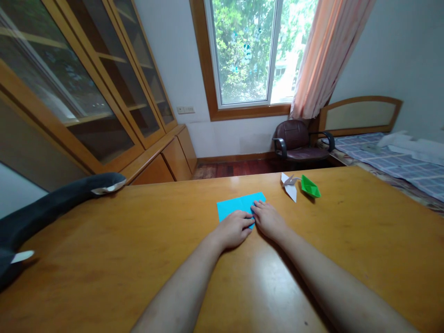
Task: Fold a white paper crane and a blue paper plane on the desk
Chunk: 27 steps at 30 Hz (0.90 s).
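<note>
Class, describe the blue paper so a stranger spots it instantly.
On the table, find the left hand and right hand. The paper lies partly beneath them: bright blue, broader than the white origami and green boat to its right.

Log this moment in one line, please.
left hand: on flat blue paper sheet; right hand: on same sheet; surface: brown wooden table; nearby: white folded paper figure, green folded paper boat

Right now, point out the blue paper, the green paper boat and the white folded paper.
blue paper (236,205): head view, upper face, above the left hand (237,228)
green paper boat (310,187): head view, middle of the boat
white folded paper (292,191): head view, lower pointed flap
</note>
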Each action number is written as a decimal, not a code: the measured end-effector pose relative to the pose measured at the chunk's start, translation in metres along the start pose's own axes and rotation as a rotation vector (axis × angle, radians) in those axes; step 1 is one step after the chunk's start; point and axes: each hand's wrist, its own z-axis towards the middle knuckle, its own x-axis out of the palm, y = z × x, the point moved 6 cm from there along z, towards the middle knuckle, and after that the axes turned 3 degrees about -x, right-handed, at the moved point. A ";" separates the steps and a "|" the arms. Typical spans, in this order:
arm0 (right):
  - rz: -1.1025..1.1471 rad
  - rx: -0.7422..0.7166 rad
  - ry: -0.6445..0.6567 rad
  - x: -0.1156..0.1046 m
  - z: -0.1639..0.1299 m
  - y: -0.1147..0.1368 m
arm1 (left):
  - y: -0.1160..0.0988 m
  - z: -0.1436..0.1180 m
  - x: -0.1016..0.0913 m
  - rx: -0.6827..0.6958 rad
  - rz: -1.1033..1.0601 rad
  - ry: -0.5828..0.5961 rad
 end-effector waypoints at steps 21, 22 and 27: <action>0.009 -0.003 0.132 -0.005 -0.009 0.010 | 0.056 -0.019 -0.031 -0.239 0.074 0.041; 0.004 -0.004 0.137 -0.004 -0.010 0.011 | 0.054 -0.018 -0.030 -0.234 0.092 0.049; -0.007 -0.020 0.150 -0.001 -0.009 0.017 | 0.045 -0.014 -0.027 -0.283 0.251 0.089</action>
